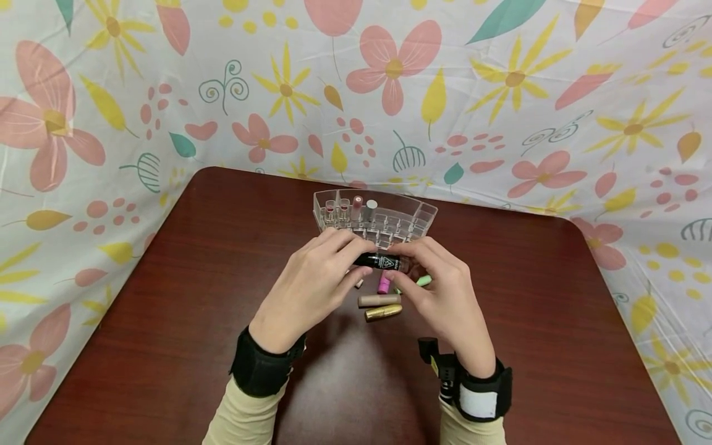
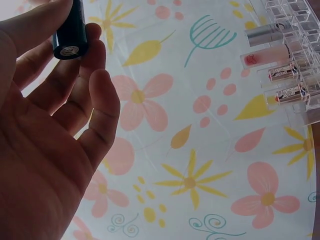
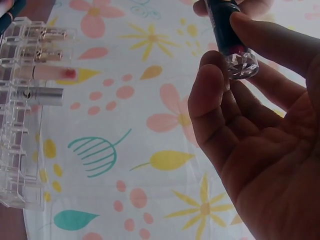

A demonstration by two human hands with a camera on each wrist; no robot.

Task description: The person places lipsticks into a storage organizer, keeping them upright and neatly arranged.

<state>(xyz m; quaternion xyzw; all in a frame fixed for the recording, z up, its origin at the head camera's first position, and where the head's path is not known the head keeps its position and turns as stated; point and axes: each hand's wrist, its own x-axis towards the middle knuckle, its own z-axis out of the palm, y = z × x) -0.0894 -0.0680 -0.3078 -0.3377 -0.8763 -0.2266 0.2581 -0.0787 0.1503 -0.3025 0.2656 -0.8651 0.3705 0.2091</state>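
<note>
A black lipstick tube with white print is held level between both hands, above the table. My left hand pinches its left end between thumb and fingers; that end's round base carries a small pale label. At the other end, my right hand grips the tube near its clear faceted tip, where a bit of pink shows. Just behind the hands stands a clear fan-shaped organizer. Its left slots hold several lipsticks, among them a silver tube and a pinkish one.
Below the hands lie a taupe tube, a gold tube, a magenta tube and a light green one, partly covered by the right hand. The dark wooden table ends at a floral cloth behind.
</note>
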